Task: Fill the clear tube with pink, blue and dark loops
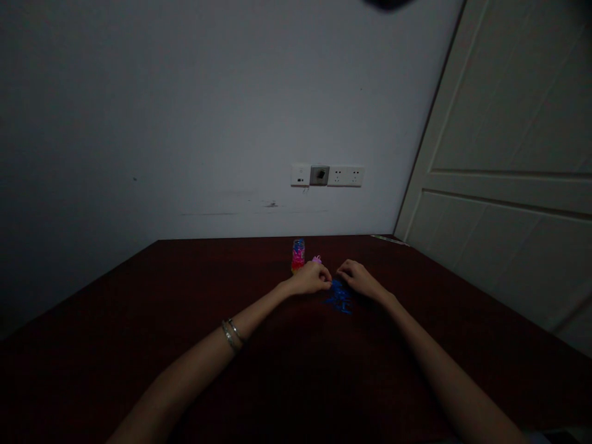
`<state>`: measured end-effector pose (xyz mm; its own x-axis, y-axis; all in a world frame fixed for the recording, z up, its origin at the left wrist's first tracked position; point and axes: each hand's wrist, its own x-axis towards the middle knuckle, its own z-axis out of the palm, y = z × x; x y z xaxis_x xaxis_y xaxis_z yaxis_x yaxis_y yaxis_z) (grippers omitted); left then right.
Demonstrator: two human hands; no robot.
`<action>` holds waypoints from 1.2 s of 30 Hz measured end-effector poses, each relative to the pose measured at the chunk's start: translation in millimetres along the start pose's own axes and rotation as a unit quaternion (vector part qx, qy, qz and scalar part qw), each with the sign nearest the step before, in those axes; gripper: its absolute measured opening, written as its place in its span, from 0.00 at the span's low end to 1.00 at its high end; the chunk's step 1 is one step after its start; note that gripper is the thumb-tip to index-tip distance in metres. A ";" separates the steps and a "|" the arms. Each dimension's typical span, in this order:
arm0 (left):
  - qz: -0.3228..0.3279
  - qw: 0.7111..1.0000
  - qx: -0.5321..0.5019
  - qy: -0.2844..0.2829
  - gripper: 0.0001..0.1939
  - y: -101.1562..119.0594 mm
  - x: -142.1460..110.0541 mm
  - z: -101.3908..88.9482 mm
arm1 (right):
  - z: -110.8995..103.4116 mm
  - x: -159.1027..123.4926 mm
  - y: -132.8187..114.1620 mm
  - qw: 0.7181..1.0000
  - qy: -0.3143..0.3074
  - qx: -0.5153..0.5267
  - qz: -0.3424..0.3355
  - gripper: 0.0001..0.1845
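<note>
- Left forearm (pixel 194 373), with two bracelets (pixel 231 334) on it, and right forearm (pixel 437 361) come in from the lower edge of the frame, nearest to the camera.
- Pale wall (pixel 222 111) fills upper left and centre.
- Dark red counter (pixel 152 296) covers the lower half.
- White panelled door (pixel 504 148) stands at upper right.
- Socket panel (pixel 346 176) is on the wall, above centre.
- Left hand (pixel 306 279), just below centre, has its grip nearly closed, fingertips close together; I cannot tell if something is held.
- Right hand (pixel 363 280) is beside it, fingers bent over the counter; whether its grip has a piece, also cannot be told.
- Small blue pieces (pixel 341 299) lie loosely scattered between and below the hands.
- Clear jar (pixel 298 253) stands upright behind the left hand, with blue, pink and red contents.
- Small pink bundle (pixel 317 259) is just beyond the left hand.
- As for progress, the jar has coloured contents while blue pieces remain outside, unsorted as it seems; how much is done, I cannot judge.
</note>
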<state>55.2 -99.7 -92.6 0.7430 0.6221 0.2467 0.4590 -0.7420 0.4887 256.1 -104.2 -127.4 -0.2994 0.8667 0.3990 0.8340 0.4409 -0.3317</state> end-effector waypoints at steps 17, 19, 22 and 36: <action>-0.014 0.996 -0.020 0.088 0.11 -47.9 27.7 -109.4 | -0.3 1.8 3.7 1.000 0.010 0.009 -0.005 0.12; -0.018 0.996 -0.014 0.088 0.11 -56.8 31.3 -112.1 | 1.1 2.3 5.8 1.000 0.009 0.010 -0.003 0.12; -0.022 0.997 -0.007 0.075 0.10 -64.1 35.1 -111.1 | 2.7 2.8 7.1 1.000 0.006 0.011 0.003 0.12; -0.055 0.998 0.034 0.014 0.12 -64.4 39.4 -115.4 | -2.4 -0.3 -9.2 1.000 0.000 0.016 -0.007 0.12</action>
<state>-1.3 1.4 -17.8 0.6729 0.7064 0.2196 0.5692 -0.6840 0.4563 249.7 -109.1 -122.4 -0.3121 0.8602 0.4034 0.8140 0.4610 -0.3532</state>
